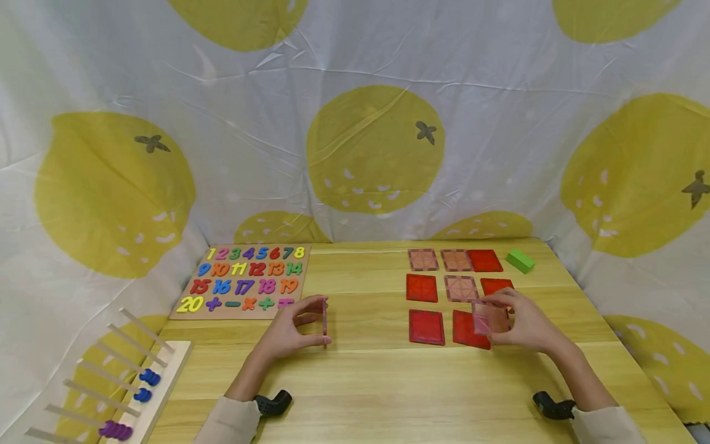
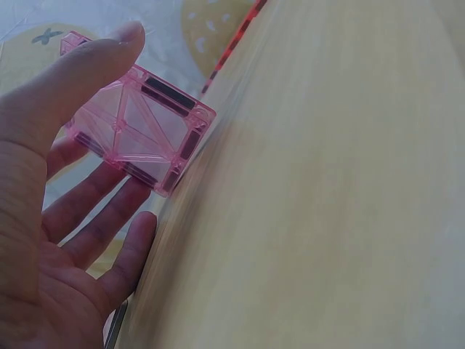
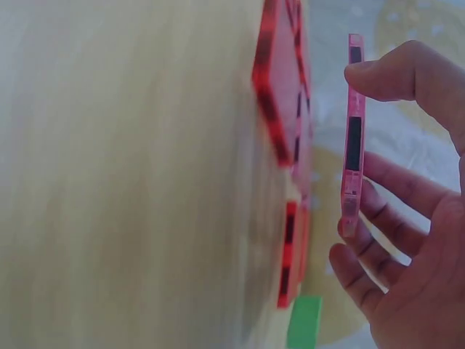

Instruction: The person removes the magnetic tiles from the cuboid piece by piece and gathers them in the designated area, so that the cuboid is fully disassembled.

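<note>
My left hand point(image 1: 285, 330) pinches a clear pink magnetic tile point(image 1: 325, 322) by its edges, thumb against fingers. In the left wrist view this pink tile point(image 2: 149, 120) shows its crossed ribs and dark edge magnets, tilted just beside the tabletop. On the right, my right hand point(image 1: 527, 324) grips another pink magnetic tile point(image 1: 481, 317), seen edge-on as a thin strip point(image 3: 354, 138) in the right wrist view. Under and behind it lie rows of magnetic tiles, such as a red tile point(image 1: 426, 327), a pink tile point(image 1: 461, 288) and a red tile point(image 1: 463, 327) partly covered by the held one.
A number puzzle board point(image 1: 188, 314) lies at the back left. Nearer, a wooden peg counter point(image 1: 172, 370) with blue and purple rings stands along the left edge. A green block point(image 1: 520, 261) sits at the back right. Lemon-print cloth point(image 1: 377, 55) hangs behind the table point(image 1: 355, 394).
</note>
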{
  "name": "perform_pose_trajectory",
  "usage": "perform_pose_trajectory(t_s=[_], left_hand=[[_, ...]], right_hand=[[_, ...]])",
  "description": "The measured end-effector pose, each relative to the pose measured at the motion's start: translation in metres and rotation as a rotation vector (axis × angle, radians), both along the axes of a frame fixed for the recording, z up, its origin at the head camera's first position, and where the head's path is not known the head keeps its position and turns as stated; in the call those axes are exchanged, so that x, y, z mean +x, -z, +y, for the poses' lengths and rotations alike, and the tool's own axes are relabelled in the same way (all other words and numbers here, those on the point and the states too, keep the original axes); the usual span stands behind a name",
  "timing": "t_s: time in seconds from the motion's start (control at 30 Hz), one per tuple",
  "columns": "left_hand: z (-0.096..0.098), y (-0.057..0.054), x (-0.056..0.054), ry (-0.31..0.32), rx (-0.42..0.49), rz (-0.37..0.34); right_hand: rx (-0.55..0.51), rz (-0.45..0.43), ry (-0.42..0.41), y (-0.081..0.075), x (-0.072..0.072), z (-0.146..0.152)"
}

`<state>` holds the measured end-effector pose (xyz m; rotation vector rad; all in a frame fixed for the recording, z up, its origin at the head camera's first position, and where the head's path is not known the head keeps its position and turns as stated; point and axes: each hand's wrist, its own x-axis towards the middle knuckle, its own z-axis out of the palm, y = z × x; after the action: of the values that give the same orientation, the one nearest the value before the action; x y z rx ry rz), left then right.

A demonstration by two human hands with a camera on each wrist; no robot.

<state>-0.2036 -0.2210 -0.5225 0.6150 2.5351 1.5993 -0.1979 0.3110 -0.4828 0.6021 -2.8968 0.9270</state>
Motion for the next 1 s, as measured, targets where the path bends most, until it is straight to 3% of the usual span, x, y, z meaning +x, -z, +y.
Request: perform_pose_trajectory(t_s=[0.43,1.0], left_hand=[[0.0,-0.001,0.0,-0.005,0.005,-0.005],[0.001,0.0,0.001,-0.014,-0.011,-0.011]], right_hand=[[0.043,0.006,0.034,0.024,0.0,0.045],[0.082,-0.06,0.011,0.027,-0.002,0.06]])
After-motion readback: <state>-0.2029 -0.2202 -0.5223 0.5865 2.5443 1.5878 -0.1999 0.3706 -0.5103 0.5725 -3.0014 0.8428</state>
